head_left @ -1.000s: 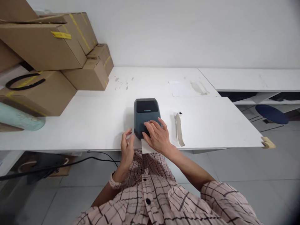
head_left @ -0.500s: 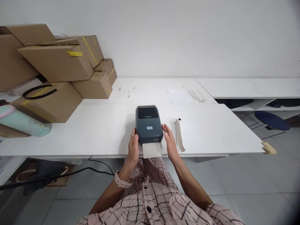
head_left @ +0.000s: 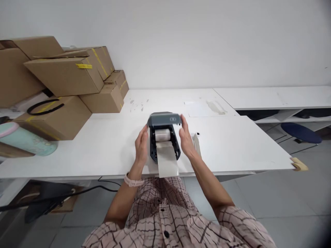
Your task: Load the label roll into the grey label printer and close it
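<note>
A dark label printer [head_left: 152, 151] stands on the white table near its front edge. Its lid [head_left: 164, 119] is raised, showing a roll of white labels [head_left: 162, 135] inside. From the roll a pale label strip [head_left: 167, 161] runs forward and hangs over the table edge. My left hand [head_left: 141, 144] grips the left side of the lid with its fingertips. On the opposite side my right hand [head_left: 186, 139] holds the lid's right edge. Close to my right hand lies a small loose roll with a curled paper tail [head_left: 197, 143], partly covered by the hand.
Cardboard boxes [head_left: 64, 75] are stacked at the left, with a mint green bottle [head_left: 31, 139] lying before them. A white sheet [head_left: 198, 109] is on the table behind the printer. A blue stool [head_left: 301, 133] stands at the right; a black cable [head_left: 85, 188] hangs below the table.
The printer's lid has swung up from closed, and the label roll inside now shows. Both hands have moved up and away from my body along with the lid.
</note>
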Action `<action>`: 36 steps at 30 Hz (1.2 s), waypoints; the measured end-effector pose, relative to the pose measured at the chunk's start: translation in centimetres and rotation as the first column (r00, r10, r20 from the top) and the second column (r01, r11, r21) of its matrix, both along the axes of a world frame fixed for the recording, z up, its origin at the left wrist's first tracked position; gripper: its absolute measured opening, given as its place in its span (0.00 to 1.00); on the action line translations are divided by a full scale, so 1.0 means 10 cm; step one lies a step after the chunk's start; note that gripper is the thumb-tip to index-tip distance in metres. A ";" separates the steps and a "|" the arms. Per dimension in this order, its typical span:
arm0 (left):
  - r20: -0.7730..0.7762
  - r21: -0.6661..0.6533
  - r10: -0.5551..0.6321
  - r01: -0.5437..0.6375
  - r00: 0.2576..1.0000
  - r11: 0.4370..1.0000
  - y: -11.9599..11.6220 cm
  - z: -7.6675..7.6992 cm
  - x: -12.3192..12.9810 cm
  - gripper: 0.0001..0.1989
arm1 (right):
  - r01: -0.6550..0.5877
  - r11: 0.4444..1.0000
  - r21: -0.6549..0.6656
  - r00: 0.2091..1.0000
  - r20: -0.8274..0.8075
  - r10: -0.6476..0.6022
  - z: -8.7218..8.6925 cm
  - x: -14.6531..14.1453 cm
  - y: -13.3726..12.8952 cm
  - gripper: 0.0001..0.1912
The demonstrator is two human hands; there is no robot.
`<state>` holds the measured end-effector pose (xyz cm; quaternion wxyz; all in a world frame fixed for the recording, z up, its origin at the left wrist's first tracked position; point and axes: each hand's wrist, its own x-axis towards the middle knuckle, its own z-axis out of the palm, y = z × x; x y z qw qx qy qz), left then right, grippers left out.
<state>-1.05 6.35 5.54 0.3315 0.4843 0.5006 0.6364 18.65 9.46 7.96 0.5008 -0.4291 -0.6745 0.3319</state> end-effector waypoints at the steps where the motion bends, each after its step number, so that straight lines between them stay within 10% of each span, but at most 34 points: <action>1: -0.024 -0.008 0.005 -0.005 1.000 1.000 0.10 0.01 -0.05 0.27 | 0.013 0.999 0.040 1.000 0.020 -0.014 0.09 -0.05 0.16 0.41; 10: -0.308 -0.449 -0.037 -0.111 0.951 0.887 0.33 -0.38 -0.16 0.29 | 0.057 0.976 0.211 0.968 0.229 -0.106 0.40 -0.27 1.33 0.42; 17: -0.367 -0.482 -0.088 -0.109 0.926 0.869 0.42 -0.29 -0.14 0.28 | -0.001 0.892 0.453 0.915 0.361 -0.183 0.56 -0.18 0.99 0.37; 22: -0.351 -0.429 -0.022 -0.140 0.936 0.892 0.49 -0.38 -0.12 0.24 | -0.396 0.908 0.134 0.647 0.743 0.173 0.24 -0.26 0.80 0.31; 26: -0.296 -0.407 -0.014 -0.113 0.955 0.906 0.52 -0.45 -0.10 0.25 | -0.396 0.898 -0.191 0.390 0.850 0.353 -0.04 -0.45 1.00 0.48; 31: -0.276 -0.408 -0.015 -0.103 0.961 0.907 0.50 -0.44 -0.10 0.25 | -0.388 0.881 -0.271 0.396 0.814 0.425 -0.11 -0.56 1.10 0.61; 36: -0.253 -0.385 -0.003 -0.098 0.967 0.918 0.50 -0.46 -0.10 0.25 | -0.622 0.751 -0.222 0.521 0.599 0.608 0.20 -0.14 0.99 0.58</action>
